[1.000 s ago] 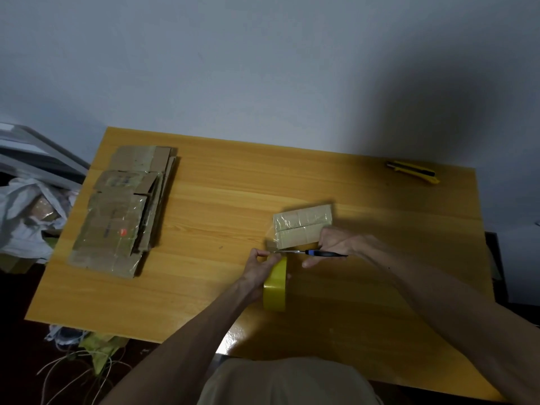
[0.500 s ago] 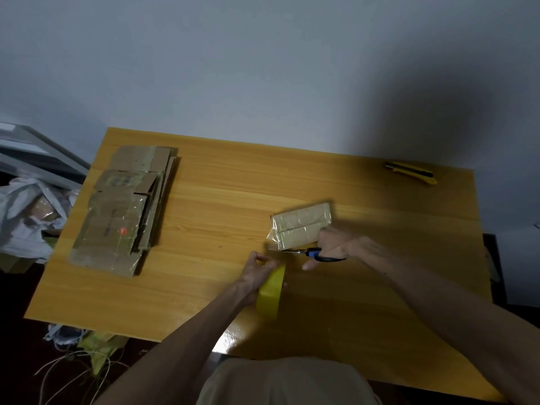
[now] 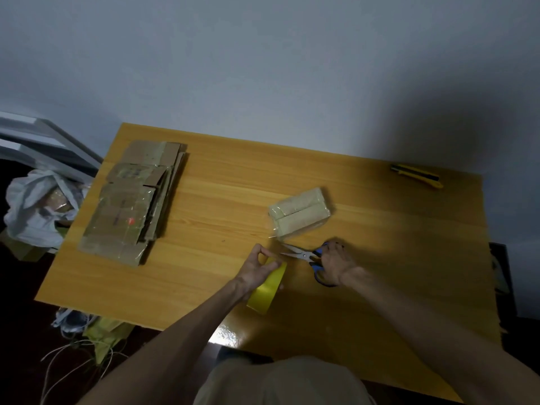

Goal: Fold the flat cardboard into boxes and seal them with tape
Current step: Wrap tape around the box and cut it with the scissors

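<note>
**Cardboard box at table centre; tape roll and scissors in hand**

Far left, off the table: a white plastic bag (image 3: 32,209) on the floor, no part of the work.

On the left side of the table (image 3: 233,176) lies the stack of flat cardboard (image 3: 134,200). It is piled roughly square and well apart from your hands. Judgement: parked there to leave the middle free for folding.

Your left hand (image 3: 257,270) grips the yellow tape roll (image 3: 267,290), which stands on edge near the table's front. The fingers curl over the roll, and thumb and forefinger pinch together above it. They are probably on the free end of the tape, but the film is too faint to confirm. Holding the roll upright would let the tape pay off toward the box.

Just beyond and to the right sits the folded box (image 3: 301,213). It is closed, its flaps meeting along a centre seam under glossy tape. A loose tail of film juts from its near left corner.

Between roll and box are the scissors (image 3: 301,254), blades parted and pointing left into the gap. Your right hand (image 3: 336,264) has its fingers curled through the blue handles and sits low over the table. Judgement: the step in hand is separating the strip from the roll. Whether the film is severed cannot be told.

Far right, at the back edge: a yellow utility knife (image 3: 418,176), well apart from both hands.

Progress estimate: one box formed, a thick stack left, so the task is early.
</note>
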